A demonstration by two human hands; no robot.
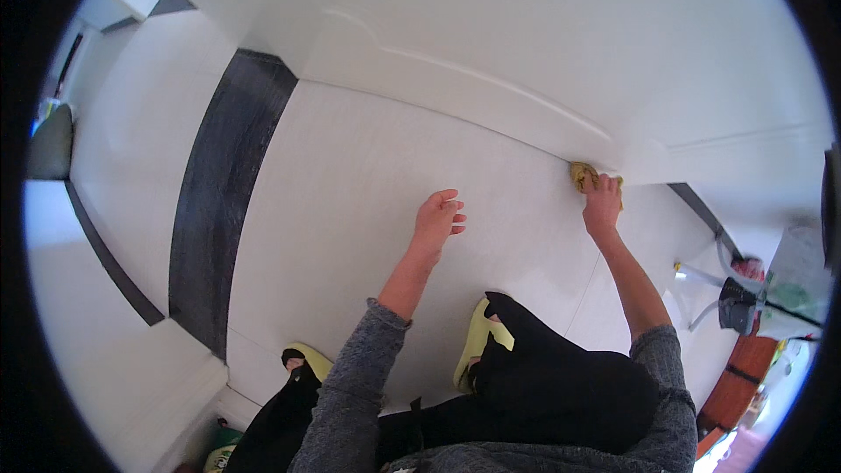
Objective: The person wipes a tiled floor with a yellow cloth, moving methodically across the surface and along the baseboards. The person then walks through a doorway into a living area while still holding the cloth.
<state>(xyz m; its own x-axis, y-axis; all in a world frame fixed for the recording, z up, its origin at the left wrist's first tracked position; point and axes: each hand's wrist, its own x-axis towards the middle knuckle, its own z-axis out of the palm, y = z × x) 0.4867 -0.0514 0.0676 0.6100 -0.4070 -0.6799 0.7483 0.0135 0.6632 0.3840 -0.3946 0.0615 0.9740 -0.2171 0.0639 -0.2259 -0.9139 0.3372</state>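
My right hand [602,205] grips a crumpled yellow-brown cloth [582,175] against the lower edge of a white panelled door [499,98], close to its right end, at floor level. Parts of the cloth show on both sides of the fingers. Over the pale floor tiles [355,210], to the left of the cloth, my left hand [439,218] hangs with its fingers loosely curled and apart, holding nothing.
A dark threshold strip [223,197] crosses the floor at left, beside a white wall. My feet in yellow slippers [474,341] are below my hands. At right stand a metal-legged rack [703,276] with bags and a reddish-brown wooden piece [739,371].
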